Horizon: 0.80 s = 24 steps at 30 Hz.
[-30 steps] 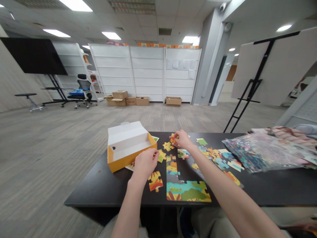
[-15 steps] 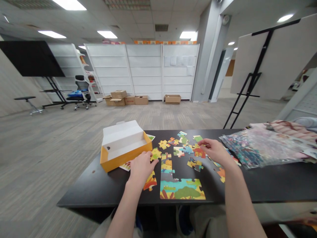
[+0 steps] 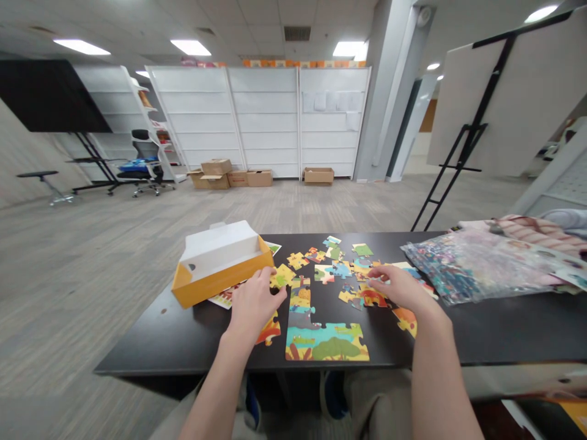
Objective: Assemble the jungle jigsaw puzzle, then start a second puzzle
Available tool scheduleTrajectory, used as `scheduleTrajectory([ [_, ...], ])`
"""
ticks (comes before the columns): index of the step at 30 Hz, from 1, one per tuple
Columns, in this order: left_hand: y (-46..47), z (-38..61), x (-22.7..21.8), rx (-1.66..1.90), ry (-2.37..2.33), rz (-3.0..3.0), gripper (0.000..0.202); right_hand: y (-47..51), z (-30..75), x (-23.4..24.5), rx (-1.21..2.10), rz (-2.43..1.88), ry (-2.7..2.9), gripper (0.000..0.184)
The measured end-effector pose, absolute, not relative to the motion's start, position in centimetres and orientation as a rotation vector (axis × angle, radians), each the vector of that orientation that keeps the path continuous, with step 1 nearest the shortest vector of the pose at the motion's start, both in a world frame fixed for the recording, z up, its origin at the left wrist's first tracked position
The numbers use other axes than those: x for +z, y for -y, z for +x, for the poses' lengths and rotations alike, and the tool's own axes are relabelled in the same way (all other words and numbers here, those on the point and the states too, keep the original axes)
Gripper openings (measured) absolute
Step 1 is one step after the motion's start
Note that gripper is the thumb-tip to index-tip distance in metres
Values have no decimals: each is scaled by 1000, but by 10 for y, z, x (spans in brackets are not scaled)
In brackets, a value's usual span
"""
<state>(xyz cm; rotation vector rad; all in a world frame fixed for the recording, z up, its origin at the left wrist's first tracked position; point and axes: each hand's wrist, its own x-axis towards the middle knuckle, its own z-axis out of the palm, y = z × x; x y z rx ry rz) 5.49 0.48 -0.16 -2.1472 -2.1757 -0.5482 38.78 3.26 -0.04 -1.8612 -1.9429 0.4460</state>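
My left hand [image 3: 251, 300] rests on the black table [image 3: 495, 333] with its fingers curled over a yellow puzzle piece [image 3: 280, 277], just right of the open yellow box [image 3: 221, 263]. An orange piece [image 3: 270, 329] lies partly under that hand. My right hand [image 3: 398, 288] lies over the loose pieces, fingertips on a red and orange piece [image 3: 372, 297]. Between my hands sits the joined part of the puzzle [image 3: 323, 341], with green and blue scenery. Several loose pieces [image 3: 337, 260] are scattered behind it.
A clear plastic bag of colourful pieces [image 3: 481, 266] lies on the table's right side, with striped cloth [image 3: 536, 229] behind it. A printed sheet [image 3: 223, 297] sticks out from under the box. Beyond the table are an easel [image 3: 458, 159], white shelving, cardboard boxes [image 3: 215, 173] and an office chair [image 3: 147, 162].
My right hand has drawn back from the far pieces to the right and nearer me, carrying the red and orange piece. My left hand stays by the box. The view has tilted.
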Motion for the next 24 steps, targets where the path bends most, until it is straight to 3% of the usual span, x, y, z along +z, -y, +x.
scheduleTrajectory([
  [3, 0, 59, -1, -712, 1935, -2492, 42, -32, 377, 6, 380, -1798, 1879, 23],
  [12, 22, 105, -7, -800, 1447, -3026, 52, -16, 321, 18, 1150, -1217, 2128, 36],
  [20, 33, 119, -3, -730, 1248, -3197, 45, 6, 366, 10, 1032, -1461, 2033, 34],
  [24, 37, 125, -9, -560, 1069, -3251, 57, 20, 386, 1, 1148, -1563, 1852, 33],
])
